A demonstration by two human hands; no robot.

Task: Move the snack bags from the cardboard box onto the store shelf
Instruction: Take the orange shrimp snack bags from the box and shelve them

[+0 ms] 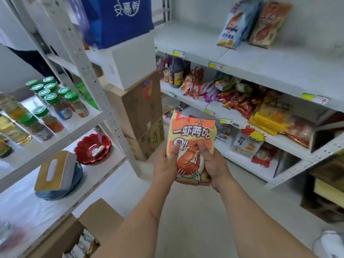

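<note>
Head view: snack bag (190, 138) upright between both hands' grip.

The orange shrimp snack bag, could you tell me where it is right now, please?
Centre of the head view: the orange shrimp snack bag is upright in mid-air, gripped by both hands, before the right-hand store shelf.
</note>
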